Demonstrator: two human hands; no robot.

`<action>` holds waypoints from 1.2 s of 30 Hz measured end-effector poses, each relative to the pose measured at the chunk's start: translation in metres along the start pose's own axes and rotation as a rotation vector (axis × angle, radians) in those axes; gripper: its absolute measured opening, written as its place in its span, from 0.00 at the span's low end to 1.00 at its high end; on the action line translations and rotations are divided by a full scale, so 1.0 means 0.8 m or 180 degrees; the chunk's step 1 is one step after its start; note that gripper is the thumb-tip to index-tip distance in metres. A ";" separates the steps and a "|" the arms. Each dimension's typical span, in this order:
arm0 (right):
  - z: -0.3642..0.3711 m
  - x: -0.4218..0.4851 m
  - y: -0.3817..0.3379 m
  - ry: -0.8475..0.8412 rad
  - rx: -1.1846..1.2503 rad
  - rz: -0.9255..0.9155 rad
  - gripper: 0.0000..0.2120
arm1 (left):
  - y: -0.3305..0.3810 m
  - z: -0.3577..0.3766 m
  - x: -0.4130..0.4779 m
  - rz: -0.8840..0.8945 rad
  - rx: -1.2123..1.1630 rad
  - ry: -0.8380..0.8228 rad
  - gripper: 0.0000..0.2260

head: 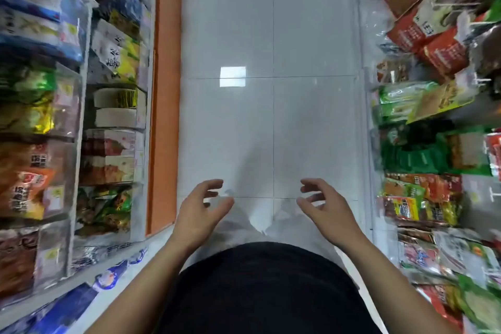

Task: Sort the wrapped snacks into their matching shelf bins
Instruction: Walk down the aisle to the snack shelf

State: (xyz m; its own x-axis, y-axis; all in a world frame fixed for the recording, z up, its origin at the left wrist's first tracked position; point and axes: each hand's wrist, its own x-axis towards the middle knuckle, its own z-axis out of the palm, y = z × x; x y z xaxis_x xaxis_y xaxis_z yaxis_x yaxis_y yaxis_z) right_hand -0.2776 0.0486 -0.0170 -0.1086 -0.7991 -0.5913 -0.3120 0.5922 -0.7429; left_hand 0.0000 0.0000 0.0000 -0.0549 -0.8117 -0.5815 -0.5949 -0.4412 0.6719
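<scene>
Head view: you are standing in the aisle, holding your left hand (202,207) and right hand (325,207) out over the tiled floor (271,122), both with fingers loosely curled and gripping nothing. The wrapped snacks (105,206) are sitting in the shelf bins (65,108) on your left and lying piled on the right shelves (423,198). Blur is hiding any misplaced packets. Judging by your empty hands, you are standing between picks, with sorting remaining.
</scene>
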 end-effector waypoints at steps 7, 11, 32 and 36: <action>0.018 0.128 -0.114 -0.0272 -0.0327 -0.0246 0.17 | -0.017 -0.079 0.072 -0.0202 -0.0059 0.0436 0.17; 0.044 0.201 -0.175 -0.0278 -0.0554 -0.0255 0.17 | 0.001 -0.133 0.161 -0.0172 -0.0022 0.0239 0.18; -0.106 0.555 -0.406 -0.0054 -0.0449 -0.0186 0.14 | 0.317 -0.252 0.581 0.0356 0.0604 -0.0208 0.21; -0.136 0.641 -0.480 -0.0195 -0.0559 -0.0382 0.14 | 0.358 -0.283 0.628 0.0228 0.0511 -0.0046 0.15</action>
State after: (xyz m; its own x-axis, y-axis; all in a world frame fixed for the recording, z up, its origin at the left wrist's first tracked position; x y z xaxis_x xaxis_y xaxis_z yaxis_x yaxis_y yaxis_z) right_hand -0.3166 -0.5999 -0.0011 -0.0050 -0.8518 -0.5238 -0.4795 0.4617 -0.7462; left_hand -0.0163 -0.6207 0.0039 -0.1125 -0.8328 -0.5421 -0.7093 -0.3147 0.6307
